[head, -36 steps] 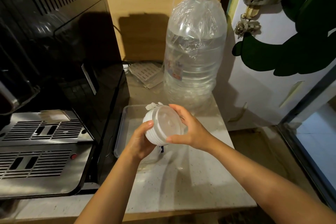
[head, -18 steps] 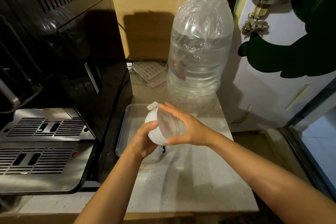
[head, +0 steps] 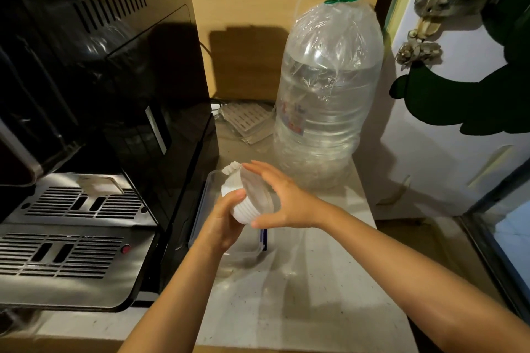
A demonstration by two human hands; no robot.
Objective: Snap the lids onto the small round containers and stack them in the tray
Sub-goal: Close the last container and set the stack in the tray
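A stack of small round white ribbed containers (head: 243, 208) is held in the air above the clear plastic tray (head: 200, 203). My left hand (head: 222, 223) grips the stack from below, thumb on its side. My right hand (head: 282, 200) covers the translucent lid (head: 256, 190) on the stack's top, with thumb and fingers around the lid's rim. The stack is tilted, so the lid faces right. The tray lies on the counter beside the black machine and is mostly hidden by my hands.
A black and steel coffee machine (head: 86, 152) fills the left. A large water bottle (head: 327, 89) with a green cap stands behind the tray. A white slotted piece (head: 246, 120) lies at the back. The pale counter (head: 301, 295) ends near my forearms; a door is at the right.
The stack has tilted further, so the lid that faced me now faces right. My right hand has turned with it around the lid's rim. The view has shifted slightly.
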